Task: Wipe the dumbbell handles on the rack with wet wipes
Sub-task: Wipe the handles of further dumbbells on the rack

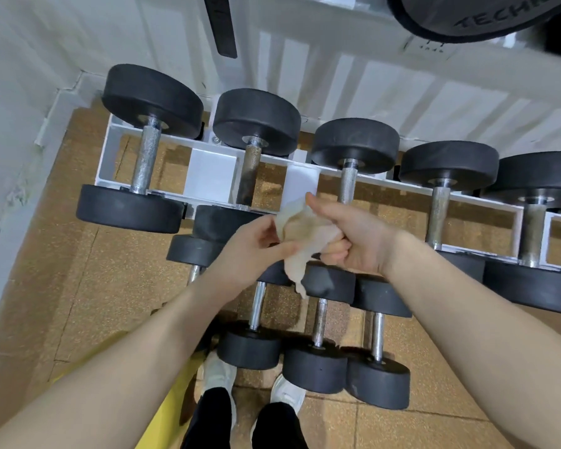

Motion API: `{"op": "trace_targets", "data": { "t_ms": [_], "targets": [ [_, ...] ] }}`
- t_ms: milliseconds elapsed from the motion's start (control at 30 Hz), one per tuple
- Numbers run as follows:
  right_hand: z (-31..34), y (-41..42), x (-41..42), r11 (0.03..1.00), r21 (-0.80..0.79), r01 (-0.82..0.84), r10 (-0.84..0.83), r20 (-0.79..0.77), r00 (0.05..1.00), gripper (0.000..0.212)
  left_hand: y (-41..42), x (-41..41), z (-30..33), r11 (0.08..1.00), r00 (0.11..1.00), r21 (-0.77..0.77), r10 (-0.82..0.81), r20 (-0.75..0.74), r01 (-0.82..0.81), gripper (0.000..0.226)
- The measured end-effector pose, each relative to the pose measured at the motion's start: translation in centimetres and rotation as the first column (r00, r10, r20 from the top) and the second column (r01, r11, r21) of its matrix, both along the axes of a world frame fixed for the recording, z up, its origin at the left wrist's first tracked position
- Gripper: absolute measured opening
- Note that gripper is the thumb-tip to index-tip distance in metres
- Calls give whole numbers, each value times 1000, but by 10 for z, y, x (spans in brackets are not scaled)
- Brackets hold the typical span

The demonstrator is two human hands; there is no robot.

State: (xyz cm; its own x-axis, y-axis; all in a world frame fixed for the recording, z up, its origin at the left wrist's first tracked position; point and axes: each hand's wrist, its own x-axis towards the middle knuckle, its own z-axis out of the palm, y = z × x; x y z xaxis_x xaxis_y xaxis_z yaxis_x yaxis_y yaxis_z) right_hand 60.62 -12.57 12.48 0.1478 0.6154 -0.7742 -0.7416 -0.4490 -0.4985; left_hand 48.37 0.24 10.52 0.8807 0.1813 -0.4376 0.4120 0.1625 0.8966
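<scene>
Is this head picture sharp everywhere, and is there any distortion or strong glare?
Head view: the hands, left and right, and the wet wipe between them look fairly sharp; the rack rails bow from wide-angle distortion; the padded black item at the top is smeared; lighting is soft, with mild shine on the chrome dumbbell handles.

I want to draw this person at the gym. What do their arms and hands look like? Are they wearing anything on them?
Both forearms are bare, with no sleeves in view. The left hand and right hand wear no gloves, and no rings, watch or bracelets show. Further down you could draw yellow clothing, black trouser legs and pale shoes.
</scene>
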Motion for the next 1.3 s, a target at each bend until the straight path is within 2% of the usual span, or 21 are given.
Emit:
{"op": "trace_targets", "data": {
  "t_ms": [67, 200, 300, 367, 433, 467, 533, 633, 700, 767, 800, 900, 933, 967, 1000, 1067, 1100, 1133, 1233, 1300],
  "targets": [
    [1, 5, 2, 998, 29, -49, 48, 39, 998, 24, 14, -4, -3, 999, 999, -24, 31, -24, -32, 12],
    [0, 17, 11, 996, 40, -83, 82, 38, 996, 12, 50, -8, -8, 957, 984, -237, 146, -102, -166, 27],
    [-3, 34, 16, 992, -106, -74, 83, 83, 993, 17, 71, 0, -11, 897, 962, -358, 207, -179, -259, 30],
    [-11, 50, 15, 963, -268, -27, 90, 226, 970, 16, 81, 7, -14, 877, 947, -381, 209, -243, -291, 34],
    [-23, 63, 10, 935, -354, 18, 153, 450, 880, 21, 90, 14, -15, 861, 922, -389, 202, -331, -328, 34],
    [-28, 67, 7, 946, -323, 32, 170, 576, 800, 26, 95, 17, -15, 846, 906, -405, 189, -380, -346, 33],
    [-31, 72, 1, 987, -155, -38, 145, 772, 619, 36, 103, 23, -15, 807, 885, -472, 127, -448, -355, 35],
    [-33, 83, -3, 962, -20, -274, 151, 872, 466, 57, 111, 31, -16, 780, 859, -520, 44, -510, -349, 35],
    [-37, 93, -7, 928, 4, -374, 168, 888, 427, 65, 116, 37, -16, 746, 850, -557, 21, -527, -364, 31],
    [-40, 103, -12, 938, 66, -342, 109, 876, 469, 64, 120, 42, -16, 702, 849, -601, 11, -528, -383, 33],
    [-40, 107, -13, 953, 96, -286, 58, 872, 487, 59, 122, 45, -16, 673, 850, -622, 18, -527, -400, 35],
    [-45, 114, -10, 977, 117, -181, -39, 923, 383, 28, 123, 51, -15, 555, 865, -699, 75, -497, -450, 33],
    [-47, 114, -9, 981, 104, -167, -33, 923, 384, 18, 122, 53, -14, 552, 872, -704, 90, -482, -446, 31],
    [-51, 113, -8, 985, 89, -149, -20, 910, 414, 10, 121, 54, -13, 602, 880, -676, 97, -465, -424, 28],
    [-53, 113, -7, 991, 73, -115, -14, 892, 451, 7, 121, 54, -15, 711, 889, -597, 87, -450, -372, 26],
    [-58, 110, -3, 999, 49, -7, -38, 855, 518, 10, 123, 53, -18, 912, 903, -388, -45, -427, -137, 29],
    [-59, 109, 0, 999, 38, 37, -53, 838, 543, 11, 125, 51, -19, 955, 899, -296, -112, -422, -20, 31],
    [-59, 108, 3, 998, 24, 61, -54, 817, 574, 14, 126, 49, -21, 974, 898, -221, -139, -418, 48, 28],
    [-62, 106, 9, 992, -22, 124, -69, 727, 683, 31, 128, 49, -31, 999, 933, 9, -31, -359, 37, 5],
    [-70, 105, 16, 964, -102, 244, -97, 721, 687, 35, 130, 51, -44, 963, 962, 266, 32, -271, 43, 10]
  ]
}}
